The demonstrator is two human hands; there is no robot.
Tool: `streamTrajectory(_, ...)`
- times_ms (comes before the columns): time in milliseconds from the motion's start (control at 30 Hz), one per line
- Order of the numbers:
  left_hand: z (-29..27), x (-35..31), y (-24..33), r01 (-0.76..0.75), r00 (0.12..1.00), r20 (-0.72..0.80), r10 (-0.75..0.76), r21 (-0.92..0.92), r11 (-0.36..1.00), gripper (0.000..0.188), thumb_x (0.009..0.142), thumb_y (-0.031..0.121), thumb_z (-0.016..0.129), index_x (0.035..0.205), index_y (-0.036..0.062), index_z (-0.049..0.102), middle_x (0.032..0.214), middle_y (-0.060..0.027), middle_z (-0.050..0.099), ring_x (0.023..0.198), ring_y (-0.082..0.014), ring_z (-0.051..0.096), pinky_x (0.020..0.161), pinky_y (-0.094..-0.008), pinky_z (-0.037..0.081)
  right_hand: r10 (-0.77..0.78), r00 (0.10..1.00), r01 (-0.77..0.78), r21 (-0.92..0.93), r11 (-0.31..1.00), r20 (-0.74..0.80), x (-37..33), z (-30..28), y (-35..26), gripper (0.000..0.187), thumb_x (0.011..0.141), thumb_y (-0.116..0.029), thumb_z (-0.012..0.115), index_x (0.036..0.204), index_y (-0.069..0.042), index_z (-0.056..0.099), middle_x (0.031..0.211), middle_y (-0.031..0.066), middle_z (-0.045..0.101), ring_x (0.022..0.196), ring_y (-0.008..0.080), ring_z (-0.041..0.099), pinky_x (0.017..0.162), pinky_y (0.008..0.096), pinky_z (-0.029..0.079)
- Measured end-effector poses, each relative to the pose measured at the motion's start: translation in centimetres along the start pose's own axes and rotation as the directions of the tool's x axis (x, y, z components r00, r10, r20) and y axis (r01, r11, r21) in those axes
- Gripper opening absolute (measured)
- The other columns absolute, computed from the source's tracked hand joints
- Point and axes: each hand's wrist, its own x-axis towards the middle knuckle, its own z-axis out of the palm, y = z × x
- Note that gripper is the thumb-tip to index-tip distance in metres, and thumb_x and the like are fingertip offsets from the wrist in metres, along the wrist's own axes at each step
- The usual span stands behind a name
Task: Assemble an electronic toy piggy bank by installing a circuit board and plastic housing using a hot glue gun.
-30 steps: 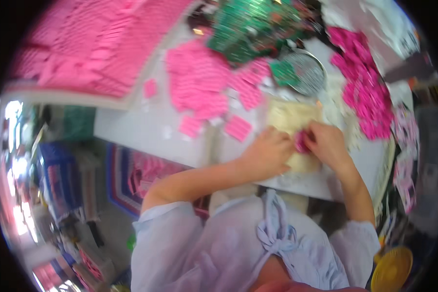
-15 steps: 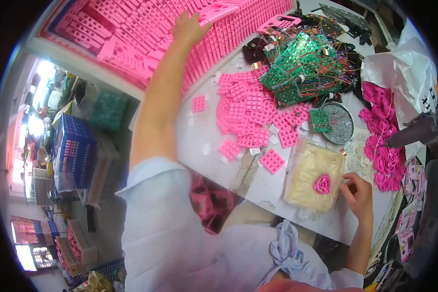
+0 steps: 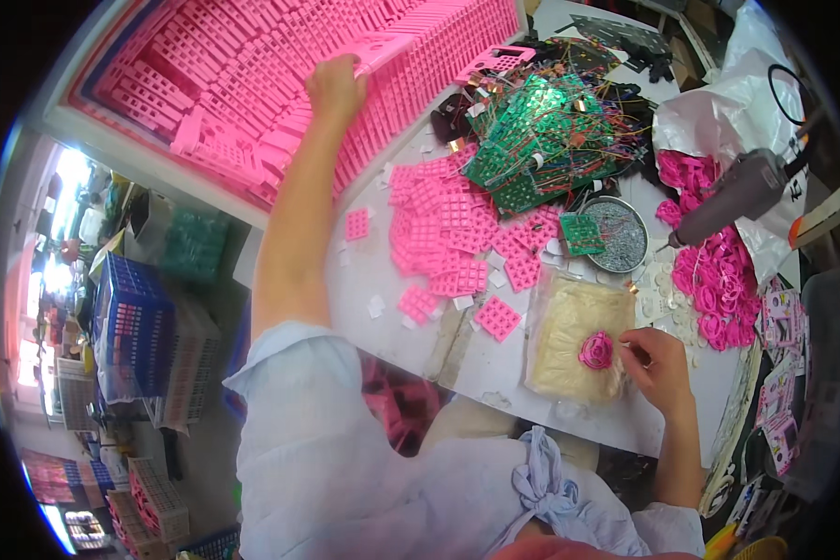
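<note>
My left hand (image 3: 336, 91) reaches to the far left and is closed on the edge of a pink plastic casing (image 3: 375, 51), above a large bin (image 3: 217, 200) packed with rows of such casings. On the right, my right hand (image 3: 661, 371) hovers beside a cream-coloured pad wrapped in clear plastic (image 3: 569, 317). Its fingers are curled together in a pinch; whether anything small is between them is hidden. Next to the fingertips, a coiled pink cord (image 3: 595, 351) rests on the pad.
Pink keypads (image 3: 453, 210) lie piled mid-table beside wired green circuit boards (image 3: 551, 140). A round tin of screws (image 3: 633, 250) has a small green board (image 3: 581, 233) at its rim. An electric screwdriver (image 3: 733, 201) hangs over pink cord bundles (image 3: 717, 289). Blue baskets (image 3: 133, 308) stand left.
The view has shifted, so the table appears farther left. My left hand has drawn the pink casing slightly nearer. My right hand's fingers have curled closer to the coiled cord.
</note>
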Motion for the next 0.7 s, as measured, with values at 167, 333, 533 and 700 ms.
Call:
streamTrajectory(167, -8.2, -8.7, 14.1, -0.32, 0.922, -0.322, 0.216, -0.318, 0.892, 0.027, 0.085, 0.017, 0.073, 0.109, 0.0052, 0.066, 0.095, -0.0088, 0.067, 0.083, -0.0276, 0.058, 0.08, -0.0415, 0.042, 0.102, 0.993, -0.067, 0.418, 0.906, -0.062, -0.7, 1.9, -0.2, 0.043, 0.085, -0.005, 0.07, 0.127, -0.004, 0.061, 0.11, 0.0087, 0.065, 0.088, 0.0143, 0.062, 0.072, 0.0262, 0.052)
streamTrajectory(333, -17.5, -22.8, 25.7, -0.359, 0.819, 0.016, 0.573, -0.765, 0.535, 0.038, 0.072, 0.005, 0.079, 0.107, 0.0036, 0.064, 0.096, -0.0106, 0.065, 0.093, -0.0298, 0.06, 0.084, -0.0425, 0.042, 0.217, 0.966, 0.045, 0.921, 0.388, -0.138, 1.6, 7.5, -3.3, 0.061, 0.094, -0.008, 0.063, 0.15, -0.002, 0.039, 0.137, 0.0086, 0.054, 0.11, 0.0144, 0.059, 0.088, 0.0315, 0.054)
streamTrajectory(533, -17.0, -24.9, 28.2, 0.459, 0.883, 0.456, 0.11, -0.888, -0.005, 0.084, 0.085, -0.002, 0.067, 0.156, 0.004, 0.023, 0.144, -0.0146, 0.045, 0.116, -0.0221, 0.054, 0.098, -0.0352, 0.045, 0.102, 0.981, -0.192, 0.884, 0.426, 0.164, -1.2, 2.1, -1.7, 0.035, 0.098, -0.014, 0.061, 0.13, 0.0, 0.06, 0.105, 0.0058, 0.07, 0.096, 0.0128, 0.066, 0.087, 0.0283, 0.053)
streamTrajectory(700, -14.1, -26.7, 29.2, 0.618, 0.781, 0.58, 0.234, -0.772, -0.15, 0.085, 0.092, -0.006, 0.058, 0.162, 0.0156, 0.015, 0.143, -0.0134, 0.048, 0.092, -0.01, 0.06, 0.069, -0.0192, 0.05, 0.265, 0.963, -0.248, 0.572, 0.782, 0.055, -4.8, -3.3, 1.3, 0.047, 0.092, -0.022, 0.07, 0.131, 0.0, 0.059, 0.107, 0.0091, 0.07, 0.098, 0.0159, 0.065, 0.086, 0.033, 0.053)
